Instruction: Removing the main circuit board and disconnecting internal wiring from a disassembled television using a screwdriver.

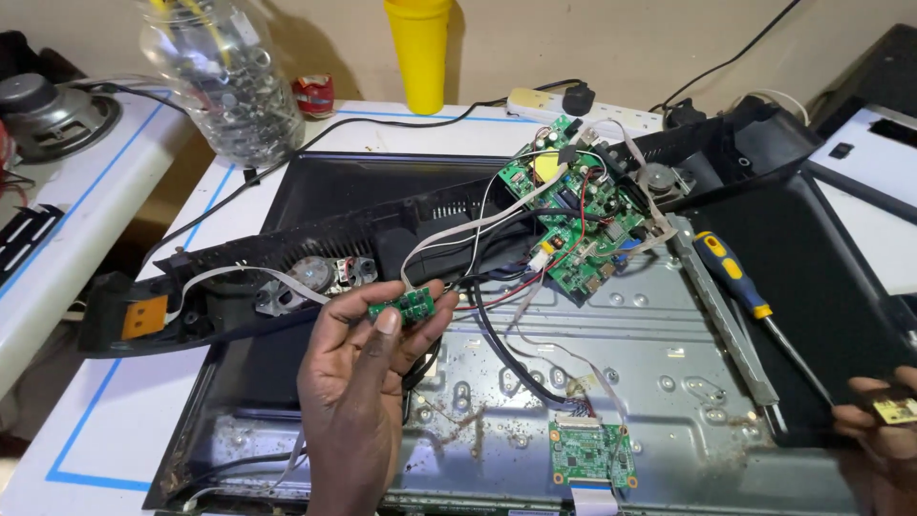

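left hand raised over the opened tv's metal back panel, fingers pinched shut on a small green board, thumb on its face. its white ribbon cable runs up to the main circuit board. judgement: grip the small board by its edges and keep the cable slack so nothing tugs at the connector. right hand at the frame's lower right edge, fingers curled closed around a small gold-coloured piece. screwdriver lies on the black back cover, just beside the right hand, untouched.
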